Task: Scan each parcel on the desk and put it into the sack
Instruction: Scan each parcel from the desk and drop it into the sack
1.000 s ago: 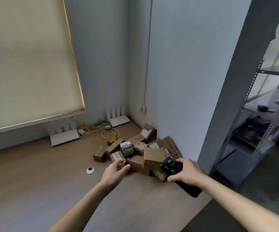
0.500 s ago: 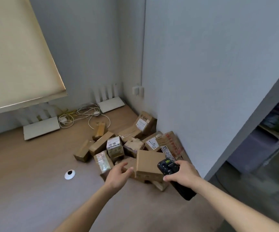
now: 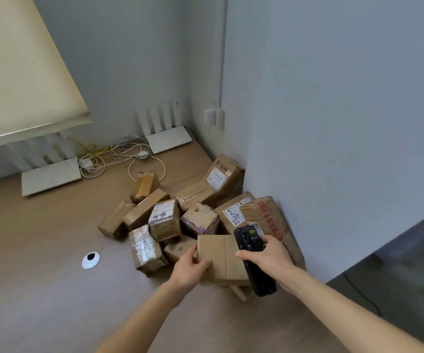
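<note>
Several brown cardboard parcels (image 3: 165, 220) lie heaped on the wooden desk (image 3: 40, 289) against the right wall. At the front of the heap is a plain flat box (image 3: 221, 256). My left hand (image 3: 189, 270) grips that box's left edge, thumb on top. My right hand (image 3: 267, 258) holds a black handheld scanner (image 3: 253, 261) upright just right of the box, its head over the box's right side. No sack is in view.
Two white routers (image 3: 50, 175) (image 3: 169, 141) with a tangle of cables (image 3: 119, 155) sit at the back of the desk. A white cable grommet (image 3: 90, 260) lies left of the heap. The desk ends at the right, past the wall corner (image 3: 333, 276).
My head has dipped and come closer to the heap. My left hand has reached forward and closed on the flat box's edge. The scanner hand has stayed beside the box.
</note>
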Tool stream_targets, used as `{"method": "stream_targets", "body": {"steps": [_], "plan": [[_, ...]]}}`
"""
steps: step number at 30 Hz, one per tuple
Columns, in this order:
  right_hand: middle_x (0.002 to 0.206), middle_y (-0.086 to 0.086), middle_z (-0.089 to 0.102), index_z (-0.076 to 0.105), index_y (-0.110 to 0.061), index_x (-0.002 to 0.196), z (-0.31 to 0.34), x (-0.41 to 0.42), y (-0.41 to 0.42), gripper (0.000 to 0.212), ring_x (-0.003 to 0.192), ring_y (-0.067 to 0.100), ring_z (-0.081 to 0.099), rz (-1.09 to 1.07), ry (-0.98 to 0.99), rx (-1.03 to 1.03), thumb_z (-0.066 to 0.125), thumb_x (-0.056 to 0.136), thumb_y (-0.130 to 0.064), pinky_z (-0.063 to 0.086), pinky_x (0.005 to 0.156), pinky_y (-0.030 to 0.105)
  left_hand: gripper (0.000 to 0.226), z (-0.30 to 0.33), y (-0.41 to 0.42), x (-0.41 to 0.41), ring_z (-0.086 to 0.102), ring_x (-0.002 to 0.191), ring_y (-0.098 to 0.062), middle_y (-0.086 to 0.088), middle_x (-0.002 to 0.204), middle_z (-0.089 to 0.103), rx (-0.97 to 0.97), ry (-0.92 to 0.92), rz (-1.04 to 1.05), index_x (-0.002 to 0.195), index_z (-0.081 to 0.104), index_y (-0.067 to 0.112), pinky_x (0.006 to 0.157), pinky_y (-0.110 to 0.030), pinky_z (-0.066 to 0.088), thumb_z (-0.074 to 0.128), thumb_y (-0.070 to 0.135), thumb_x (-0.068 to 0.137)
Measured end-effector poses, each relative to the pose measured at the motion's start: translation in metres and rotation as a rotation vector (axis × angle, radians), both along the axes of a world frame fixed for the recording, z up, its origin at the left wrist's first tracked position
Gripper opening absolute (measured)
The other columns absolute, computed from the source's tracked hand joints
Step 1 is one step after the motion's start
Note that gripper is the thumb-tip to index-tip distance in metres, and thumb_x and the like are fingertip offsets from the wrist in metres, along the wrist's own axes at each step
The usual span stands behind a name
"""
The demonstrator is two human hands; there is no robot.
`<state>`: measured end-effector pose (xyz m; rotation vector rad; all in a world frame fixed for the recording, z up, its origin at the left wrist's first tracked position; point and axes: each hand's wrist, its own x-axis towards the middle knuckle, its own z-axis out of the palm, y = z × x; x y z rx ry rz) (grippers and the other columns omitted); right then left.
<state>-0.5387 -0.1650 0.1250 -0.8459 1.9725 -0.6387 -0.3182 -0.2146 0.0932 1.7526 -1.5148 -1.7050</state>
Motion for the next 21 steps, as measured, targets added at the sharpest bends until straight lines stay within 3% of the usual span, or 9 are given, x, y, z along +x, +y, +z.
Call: {"method": "stream_targets", "body": {"steps": [4,6,9,11,13,15,18,21], "plan": [[0.117,-0.006,0.067,0.06,-0.022,0.134,0.027,0.005,0.007,0.079,0.107,0.016,0.064,0.024,-0.066,-0.041,0.092,0.068,-0.05,0.053,0.085,0.032,0.044,0.02,0.007,0.018,0.058,0.108,-0.018,-0.003,0.125,0.056,0.036,0.121,0.102,0.126,0.043,0.031,0.085,-0.035,0.053,0.067,0.028,0.089],[0.125,-0.002,0.065,0.057,-0.021,0.136,0.046,0.017,0.016,0.079,0.114,0.019,0.062,0.051,-0.063,-0.066,0.09,0.071,-0.049,0.052,0.092,0.035,0.032,0.038,0.017,0.029,0.059,0.106,-0.018,-0.003,0.121,0.057,0.01,0.167,0.163,0.114,0.045,0.03,0.087,-0.038,0.054,0.064,0.042,0.091],[0.129,-0.001,0.064,0.054,-0.022,0.138,0.077,0.043,0.037,0.08,0.116,0.02,0.062,0.113,-0.058,-0.13,0.09,0.072,-0.049,0.054,0.096,0.037,0.037,0.069,0.039,0.055,0.06,0.104,-0.017,0.0,0.113,0.059,-0.106,0.125,0.231,0.107,0.048,0.025,0.089,-0.042,0.055,0.055,0.059,0.093],[0.129,-0.001,0.064,0.053,-0.022,0.142,0.099,0.063,0.056,0.084,0.116,0.019,0.062,0.161,-0.062,-0.171,0.09,0.072,-0.049,0.054,0.086,0.03,0.037,0.091,0.06,0.081,0.059,0.104,-0.015,-0.002,0.119,0.06,-0.146,0.155,0.252,0.113,0.05,0.022,0.083,-0.035,0.055,0.055,0.053,0.095],[0.13,-0.001,0.064,0.053,-0.023,0.142,0.12,0.087,0.078,0.083,0.115,0.018,0.062,0.196,-0.069,-0.209,0.09,0.072,-0.048,0.052,0.081,0.026,0.043,0.113,0.084,0.111,0.058,0.108,-0.015,-0.004,0.13,0.058,-0.133,0.258,0.243,0.135,0.046,0.021,0.076,-0.026,0.051,0.061,0.035,0.097],[0.126,-0.003,0.067,0.056,-0.026,0.134,0.142,0.114,0.1,0.074,0.109,0.013,0.065,0.215,-0.077,-0.254,0.091,0.072,-0.047,0.052,0.077,0.023,0.055,0.135,0.109,0.143,0.061,0.111,-0.018,-0.004,0.128,0.062,-0.153,0.33,0.205,0.145,0.045,0.021,0.083,-0.029,0.054,0.064,0.013,0.094],[0.122,-0.003,0.068,0.059,-0.022,0.134,0.17,0.155,0.127,0.077,0.105,0.013,0.067,0.263,-0.088,-0.305,0.092,0.069,-0.046,0.055,0.078,0.024,0.06,0.167,0.147,0.188,0.064,0.113,-0.022,-0.006,0.121,0.069,-0.21,0.376,0.212,0.138,0.053,0.022,0.089,-0.031,0.056,0.061,-0.006,0.085],[0.124,0.001,0.067,0.055,-0.018,0.141,0.198,0.197,0.148,0.089,0.11,0.019,0.066,0.271,-0.108,-0.361,0.093,0.066,-0.047,0.055,0.085,0.032,0.04,0.2,0.18,0.231,0.063,0.111,-0.024,-0.007,0.12,0.065,-0.265,0.4,0.33,0.127,0.057,0.016,0.087,-0.04,0.056,0.067,0.007,0.089]]}}
